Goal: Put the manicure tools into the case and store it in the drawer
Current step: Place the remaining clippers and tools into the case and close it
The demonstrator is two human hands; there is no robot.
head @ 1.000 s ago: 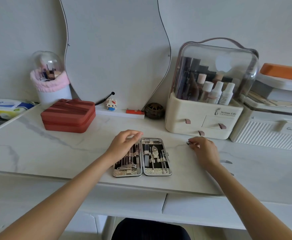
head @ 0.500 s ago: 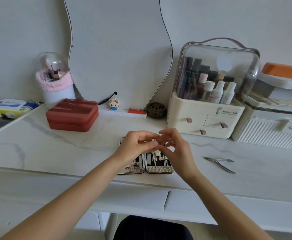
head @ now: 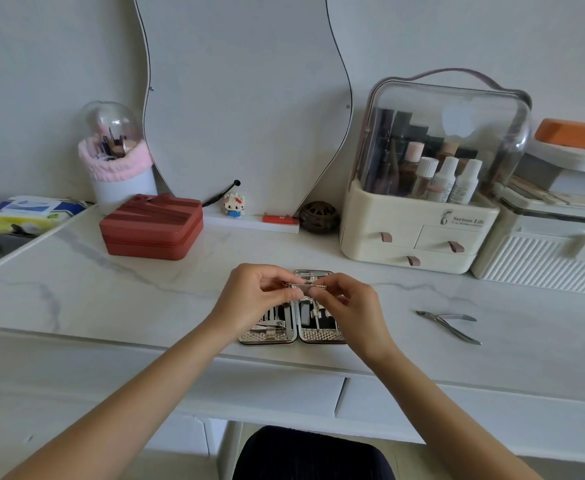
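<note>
We observe both forearms reaching in over the desk edge. The left hand (head: 254, 296) and right hand (head: 351, 306) each pinch one end of a small metal nail clipper (head: 306, 287), held level above the open manicure case (head: 292, 323). Cuticle nippers (head: 452, 323) lie on the marble desktop (head: 111, 292), well right of the case.

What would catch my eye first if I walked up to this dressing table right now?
Probably the two hands, left hand and right hand, pinching a small metal tool together just above the open manicure case at the table's front edge. Next, the steel nippers lying alone on the marble to the right, and the clear-domed cosmetics organizer behind.
</note>
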